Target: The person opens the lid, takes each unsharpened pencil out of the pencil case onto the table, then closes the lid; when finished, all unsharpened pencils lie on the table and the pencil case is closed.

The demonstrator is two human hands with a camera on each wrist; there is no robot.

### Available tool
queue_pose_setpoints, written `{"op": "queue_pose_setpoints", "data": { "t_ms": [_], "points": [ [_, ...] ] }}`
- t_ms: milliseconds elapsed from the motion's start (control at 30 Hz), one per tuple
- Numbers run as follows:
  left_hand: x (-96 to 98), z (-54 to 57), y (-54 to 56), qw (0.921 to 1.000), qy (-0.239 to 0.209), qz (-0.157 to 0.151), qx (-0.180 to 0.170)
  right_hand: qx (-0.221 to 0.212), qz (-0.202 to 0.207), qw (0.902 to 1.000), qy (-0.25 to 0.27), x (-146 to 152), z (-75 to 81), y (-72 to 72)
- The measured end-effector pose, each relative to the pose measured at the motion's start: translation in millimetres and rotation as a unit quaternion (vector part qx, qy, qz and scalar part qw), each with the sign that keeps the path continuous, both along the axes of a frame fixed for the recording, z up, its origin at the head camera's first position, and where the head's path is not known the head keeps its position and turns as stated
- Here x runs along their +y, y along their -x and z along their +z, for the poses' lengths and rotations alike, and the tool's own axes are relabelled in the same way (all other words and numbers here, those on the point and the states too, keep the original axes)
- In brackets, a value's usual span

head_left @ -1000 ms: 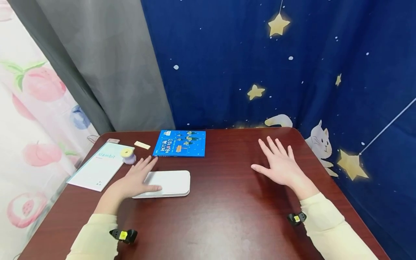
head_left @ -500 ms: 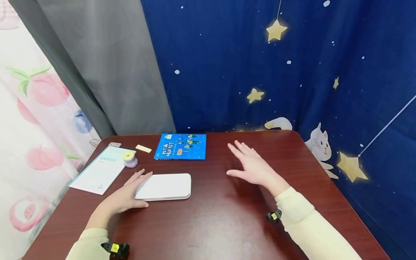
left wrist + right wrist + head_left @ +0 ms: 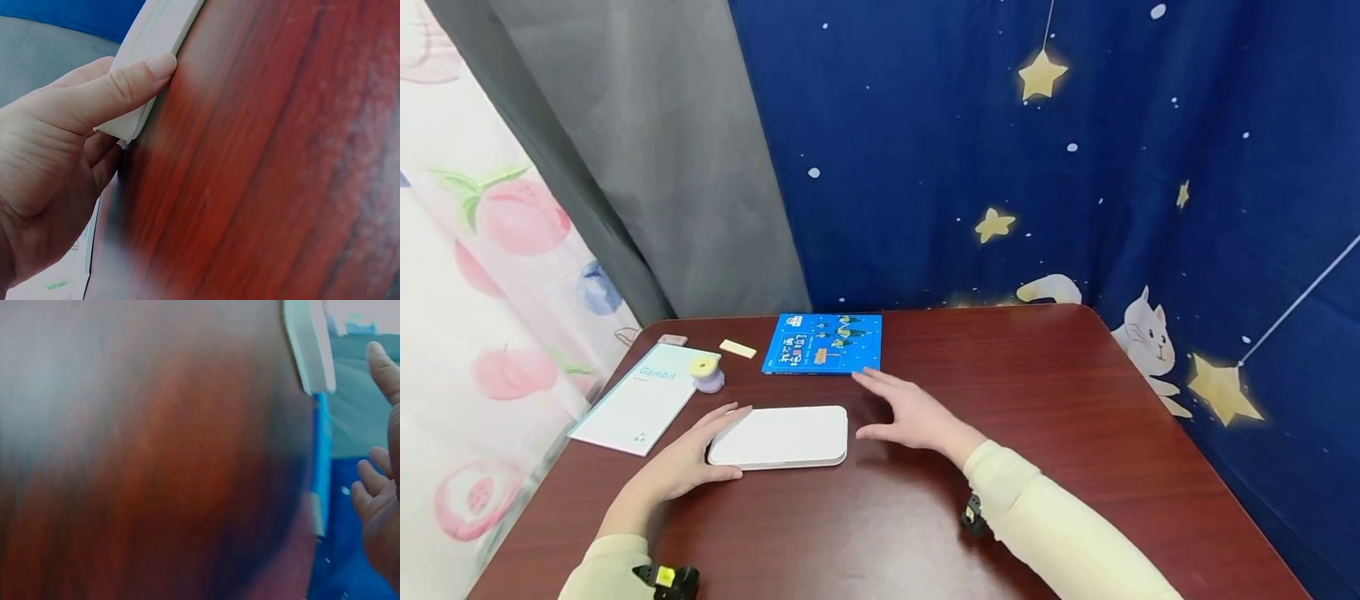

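Note:
A flat white case with rounded corners lies lengthwise across the table, left of the middle. My left hand holds its left end, thumb along the near edge and fingers at the far edge. In the left wrist view the thumb of that hand presses the side of the case, with the other fingers partly hidden behind it. My right hand hovers just beyond the case's right end, fingers spread and holding nothing. The right wrist view has this hand at its right edge, apart from the case.
A blue picture book lies behind the case. Farther left are a white "Gambit" notebook, a yellow and lilac spool, a small cream strip and a small pinkish block. Curtains hang behind the table.
My right hand has swept left across the table to the case's right end. My left hand has moved from over the case to around its left end.

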State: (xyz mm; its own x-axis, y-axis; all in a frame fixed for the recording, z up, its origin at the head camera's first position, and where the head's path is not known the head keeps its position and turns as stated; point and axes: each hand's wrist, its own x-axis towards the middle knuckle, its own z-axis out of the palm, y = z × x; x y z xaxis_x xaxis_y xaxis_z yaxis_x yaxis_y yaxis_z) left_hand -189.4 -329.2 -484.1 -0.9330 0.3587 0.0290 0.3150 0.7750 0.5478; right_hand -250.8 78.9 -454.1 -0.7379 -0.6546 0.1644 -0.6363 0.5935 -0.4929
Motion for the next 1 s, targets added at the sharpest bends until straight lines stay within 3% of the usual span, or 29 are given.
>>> {"op": "queue_pose_setpoints", "data": {
  "t_ms": [133, 467, 733, 1000],
  "points": [
    [-1.7, -2.4, 0.0, 1.0000, -0.002, -0.005, 0.005, -0.019, 0.015, 0.9994, 0.024, -21, -12.9, -2.7],
    [-5.4, -5.3, 0.1, 0.9999, -0.008, 0.002, 0.012, -0.054, 0.034, 0.9968, 0.049, -59, -26.5, -10.4],
    [-7.7, -9.5, 0.7, 0.9997, -0.014, 0.010, 0.016, -0.085, 0.011, 0.9924, 0.089, -62, -36.8, -11.8],
    [-8.0, -12.6, 1.6, 0.9996, -0.016, 0.021, 0.005, -0.084, 0.017, 0.9928, 0.084, -59, -39.4, -12.4]
  ]
}}
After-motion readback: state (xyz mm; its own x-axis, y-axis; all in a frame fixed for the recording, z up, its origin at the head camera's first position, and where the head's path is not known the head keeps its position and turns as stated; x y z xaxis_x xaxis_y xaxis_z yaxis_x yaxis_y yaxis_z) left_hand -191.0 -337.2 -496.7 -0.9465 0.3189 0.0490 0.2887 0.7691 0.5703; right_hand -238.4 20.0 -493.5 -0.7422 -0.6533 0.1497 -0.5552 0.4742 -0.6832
